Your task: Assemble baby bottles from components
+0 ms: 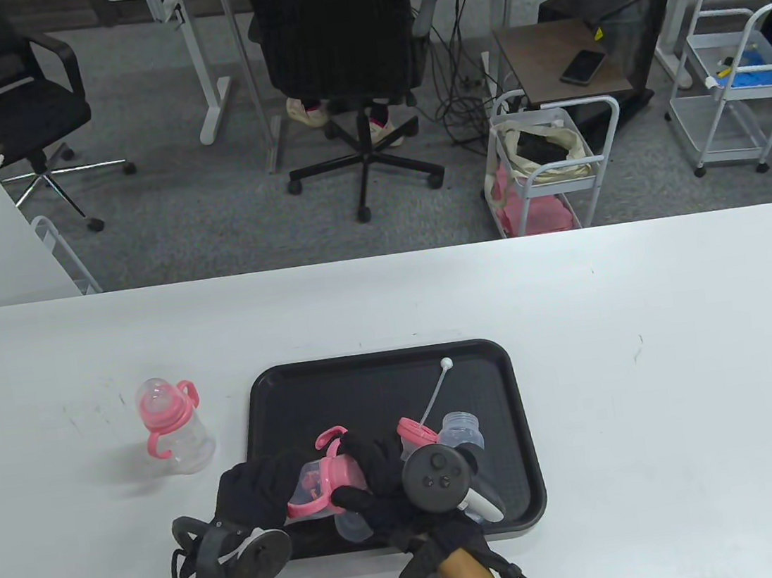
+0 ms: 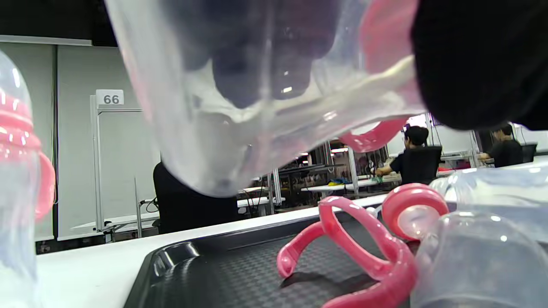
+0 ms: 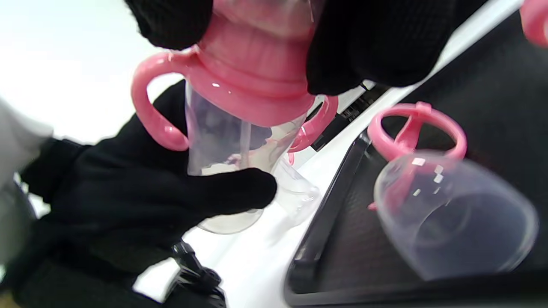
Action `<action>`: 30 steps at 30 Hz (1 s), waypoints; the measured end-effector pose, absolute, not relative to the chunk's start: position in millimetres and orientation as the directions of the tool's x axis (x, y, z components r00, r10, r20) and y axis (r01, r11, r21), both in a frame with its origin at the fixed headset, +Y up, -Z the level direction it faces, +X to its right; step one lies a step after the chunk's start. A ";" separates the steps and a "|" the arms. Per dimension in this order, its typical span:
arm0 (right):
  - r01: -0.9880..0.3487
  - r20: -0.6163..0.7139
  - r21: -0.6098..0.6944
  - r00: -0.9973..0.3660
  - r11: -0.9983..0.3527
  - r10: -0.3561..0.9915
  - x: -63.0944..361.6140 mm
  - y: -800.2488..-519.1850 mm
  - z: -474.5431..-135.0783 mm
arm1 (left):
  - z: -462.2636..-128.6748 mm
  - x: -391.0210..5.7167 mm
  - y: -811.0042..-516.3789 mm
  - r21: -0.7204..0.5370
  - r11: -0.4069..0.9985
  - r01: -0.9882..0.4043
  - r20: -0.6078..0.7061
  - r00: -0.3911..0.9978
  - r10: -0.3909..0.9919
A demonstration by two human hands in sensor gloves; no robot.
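Table view bright, even overhead light, soft shadows under the assembled bottle (image 1: 173,425), edges bowed (wide lens). Left wrist view: held bottle (image 2: 265,98) blurred, glare specks. Right wrist view overexposed top left, clear cap (image 3: 454,218) soft.

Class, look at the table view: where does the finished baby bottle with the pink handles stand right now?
The finished bottle stands upright on the white table, just left of the black tray and beyond the left hand.
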State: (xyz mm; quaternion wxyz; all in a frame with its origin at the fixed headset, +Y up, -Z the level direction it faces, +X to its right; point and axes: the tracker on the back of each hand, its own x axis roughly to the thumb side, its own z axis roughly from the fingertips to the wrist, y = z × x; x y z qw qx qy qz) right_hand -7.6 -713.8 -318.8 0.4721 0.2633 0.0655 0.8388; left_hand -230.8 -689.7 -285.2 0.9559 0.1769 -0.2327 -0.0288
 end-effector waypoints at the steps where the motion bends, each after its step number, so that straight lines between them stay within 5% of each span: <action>1: -0.767 0.365 0.373 -0.396 -0.522 0.842 -7.2 -715.3 -319.4 | -285.3 -229.2 -689.8 0.359 0.933 -0.017 0.432 0.890 -0.149; 15: -0.805 0.333 0.324 -0.394 -0.497 0.857 0.2 -715.4 -320.7 | -289.2 -233.6 -698.1 0.259 0.959 -0.112 0.420 0.907 -0.008; 23: -0.842 0.363 0.349 -0.283 -0.411 0.888 10.2 -703.4 -319.1 | -294.1 -251.1 -695.1 0.173 0.946 -0.275 0.369 0.908 0.197; 30: -0.885 0.366 0.245 -0.293 -0.396 0.883 39.2 -693.1 -321.2 | -297.4 -265.9 -691.3 0.140 0.892 -0.429 0.345 0.866 0.362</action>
